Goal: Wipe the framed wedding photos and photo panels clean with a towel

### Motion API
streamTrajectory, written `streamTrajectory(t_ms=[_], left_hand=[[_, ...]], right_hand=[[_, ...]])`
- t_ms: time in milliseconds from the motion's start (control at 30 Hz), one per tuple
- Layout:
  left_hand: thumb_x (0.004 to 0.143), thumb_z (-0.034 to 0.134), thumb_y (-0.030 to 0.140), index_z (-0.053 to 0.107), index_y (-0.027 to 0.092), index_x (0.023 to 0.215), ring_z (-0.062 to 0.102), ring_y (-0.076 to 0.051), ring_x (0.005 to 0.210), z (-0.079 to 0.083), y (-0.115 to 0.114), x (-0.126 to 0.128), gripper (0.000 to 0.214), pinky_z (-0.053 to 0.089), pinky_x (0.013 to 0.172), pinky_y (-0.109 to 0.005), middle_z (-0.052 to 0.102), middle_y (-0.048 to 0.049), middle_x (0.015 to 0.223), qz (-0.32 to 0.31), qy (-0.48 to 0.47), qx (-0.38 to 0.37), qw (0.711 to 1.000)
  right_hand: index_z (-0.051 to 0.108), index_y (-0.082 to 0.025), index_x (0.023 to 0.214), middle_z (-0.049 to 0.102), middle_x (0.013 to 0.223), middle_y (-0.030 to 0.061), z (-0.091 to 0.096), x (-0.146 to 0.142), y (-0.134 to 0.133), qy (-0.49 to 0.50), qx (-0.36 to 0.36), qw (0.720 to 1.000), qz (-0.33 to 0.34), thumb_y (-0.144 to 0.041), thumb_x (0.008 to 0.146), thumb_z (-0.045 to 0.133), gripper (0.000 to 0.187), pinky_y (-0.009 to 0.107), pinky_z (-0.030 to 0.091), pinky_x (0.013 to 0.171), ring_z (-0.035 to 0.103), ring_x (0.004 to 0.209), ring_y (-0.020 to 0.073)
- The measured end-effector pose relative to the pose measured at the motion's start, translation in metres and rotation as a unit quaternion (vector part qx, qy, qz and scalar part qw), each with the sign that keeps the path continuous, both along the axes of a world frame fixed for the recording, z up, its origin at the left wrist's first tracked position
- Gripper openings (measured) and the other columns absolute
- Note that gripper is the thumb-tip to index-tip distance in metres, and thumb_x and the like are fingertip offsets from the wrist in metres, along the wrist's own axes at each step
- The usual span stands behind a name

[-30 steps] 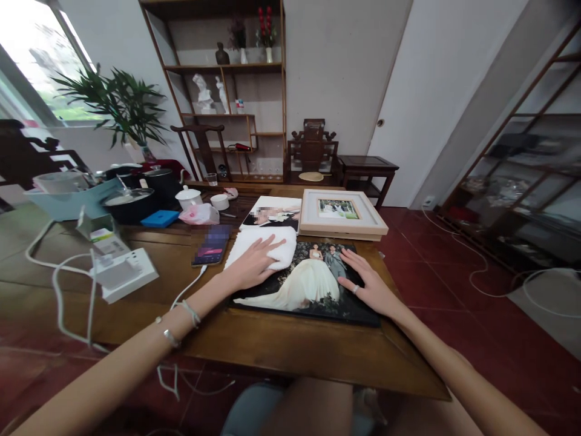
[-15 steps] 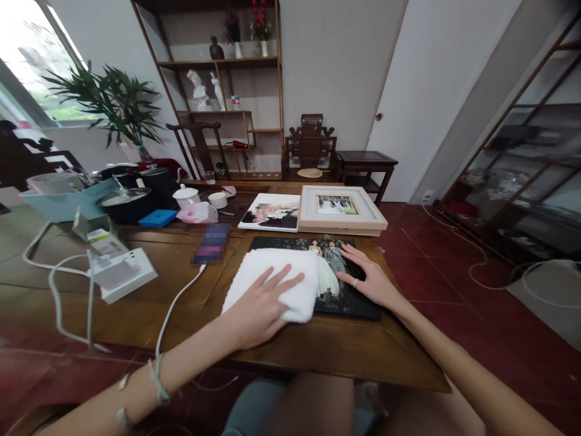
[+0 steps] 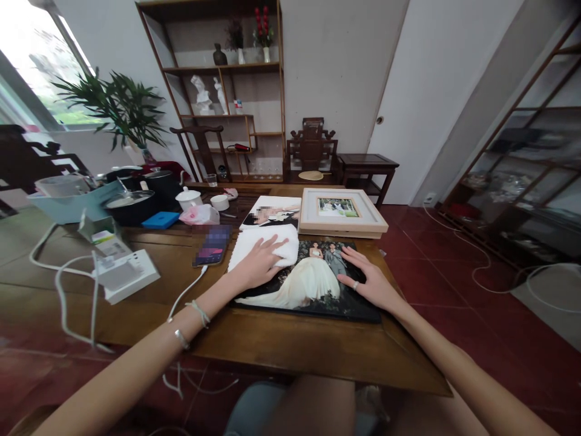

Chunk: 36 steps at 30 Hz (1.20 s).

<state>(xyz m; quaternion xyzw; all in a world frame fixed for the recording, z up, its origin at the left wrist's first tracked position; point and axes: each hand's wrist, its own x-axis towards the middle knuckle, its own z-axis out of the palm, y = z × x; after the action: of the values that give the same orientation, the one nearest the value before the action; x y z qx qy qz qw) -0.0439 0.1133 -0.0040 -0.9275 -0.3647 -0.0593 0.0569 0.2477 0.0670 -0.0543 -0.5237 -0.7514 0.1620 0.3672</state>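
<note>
My left hand (image 3: 258, 264) lies flat with its fingers spread on a folded white towel (image 3: 242, 242). The towel covers the upper left part of a dark wedding photo panel (image 3: 308, 284) showing a couple, one in a long white gown. On the panel's right side rests my right hand (image 3: 368, 280), fingers apart and holding nothing. Just behind the panel are a white-backed photo print (image 3: 272, 209) and a light wooden picture frame (image 3: 349, 227) with a small photo inside.
Left of the towel lies a phone (image 3: 212, 245) with a white cable (image 3: 186, 292). Beyond are an opened white box (image 3: 131, 281), a blue box (image 3: 160, 219), a lidded white cup (image 3: 189, 198) and a dark pot (image 3: 129, 209). The wooden table (image 3: 345, 348) ends before my legs.
My left hand and the towel have slid up and away across the panel, uncovering the gown and the panel's lower left. My right hand stays in place.
</note>
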Motion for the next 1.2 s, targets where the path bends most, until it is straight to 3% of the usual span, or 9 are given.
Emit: streamTrajectory(t_ms=[200,400,500,600,800,900,1000,1200], left_hand=[[0.085,0.046,0.021,0.065,0.022,0.1,0.019,-0.029,0.133,0.004,-0.01,0.005,0.025,0.023,0.104,-0.053,0.029,-0.0033,0.144,-0.006,0.013,-0.008,1.0],[0.078,0.051,0.019,0.069,0.02,0.082,0.015,-0.034,0.134,0.007,-0.09,0.02,0.019,0.018,0.106,-0.055,0.026,-0.0026,0.145,-0.088,0.028,-0.022,0.995],[0.078,0.053,0.022,0.067,0.021,0.095,0.019,-0.035,0.133,0.014,-0.12,0.025,0.022,0.021,0.106,-0.053,0.026,-0.0029,0.145,-0.132,0.034,-0.035,0.99],[0.08,0.05,0.021,0.067,0.021,0.093,0.02,-0.033,0.133,0.019,-0.107,0.024,0.021,0.023,0.106,-0.052,0.028,-0.0025,0.144,-0.115,0.044,-0.054,0.991],[0.09,0.036,0.023,0.061,0.022,0.108,0.017,-0.026,0.135,0.01,-0.006,0.004,0.031,0.021,0.105,-0.049,0.029,-0.0028,0.144,-0.044,0.015,-0.049,0.998],[0.091,0.036,0.025,0.06,0.021,0.11,0.016,-0.026,0.135,0.005,0.021,-0.004,0.031,0.02,0.106,-0.049,0.028,-0.0034,0.144,-0.021,0.009,-0.039,0.999],[0.089,0.038,0.022,0.062,0.021,0.105,0.014,-0.026,0.135,0.005,0.009,-0.004,0.029,0.019,0.106,-0.05,0.024,-0.002,0.146,-0.028,0.011,-0.042,0.999],[0.084,0.046,0.02,0.066,0.022,0.097,0.012,-0.03,0.135,0.014,-0.076,0.013,0.024,0.015,0.107,-0.053,0.023,-0.0012,0.146,-0.092,0.031,-0.06,0.993]], right_hand=[[0.05,-0.025,0.125,0.04,0.139,0.0081,0.0,-0.001,0.0,0.005,-0.004,1.0,-0.004,-0.049,0.075,0.058,0.056,0.05,0.028,0.107,0.033,0.13,0.0266],[0.048,-0.028,0.126,0.041,0.139,0.0067,-0.002,-0.001,0.0,0.01,0.009,1.0,0.001,-0.047,0.075,0.058,0.055,0.05,0.028,0.106,0.034,0.13,0.0257],[0.048,-0.028,0.127,0.04,0.14,0.0069,-0.001,-0.001,0.0,0.003,0.008,1.0,0.002,-0.047,0.076,0.057,0.055,0.049,0.028,0.107,0.034,0.13,0.0253],[0.048,-0.026,0.127,0.04,0.14,0.008,-0.001,0.0,0.0,-0.004,0.007,1.0,0.003,-0.047,0.076,0.057,0.056,0.048,0.028,0.107,0.033,0.13,0.0253],[0.048,-0.026,0.127,0.039,0.14,0.0082,0.001,0.0,-0.001,-0.009,-0.001,1.0,0.005,-0.048,0.076,0.056,0.056,0.049,0.028,0.106,0.032,0.131,0.0257],[0.048,-0.025,0.127,0.039,0.141,0.0086,0.002,0.0,-0.001,-0.01,-0.008,1.0,0.003,-0.049,0.076,0.056,0.057,0.049,0.027,0.107,0.031,0.131,0.0259],[0.048,-0.024,0.127,0.039,0.14,0.0088,0.002,0.0,-0.001,-0.01,-0.01,1.0,0.004,-0.049,0.076,0.056,0.057,0.048,0.027,0.107,0.031,0.131,0.0262],[0.048,-0.023,0.128,0.039,0.14,0.0091,0.0,0.001,-0.001,-0.018,-0.007,1.0,0.01,-0.048,0.077,0.056,0.057,0.049,0.027,0.107,0.031,0.131,0.0264]])
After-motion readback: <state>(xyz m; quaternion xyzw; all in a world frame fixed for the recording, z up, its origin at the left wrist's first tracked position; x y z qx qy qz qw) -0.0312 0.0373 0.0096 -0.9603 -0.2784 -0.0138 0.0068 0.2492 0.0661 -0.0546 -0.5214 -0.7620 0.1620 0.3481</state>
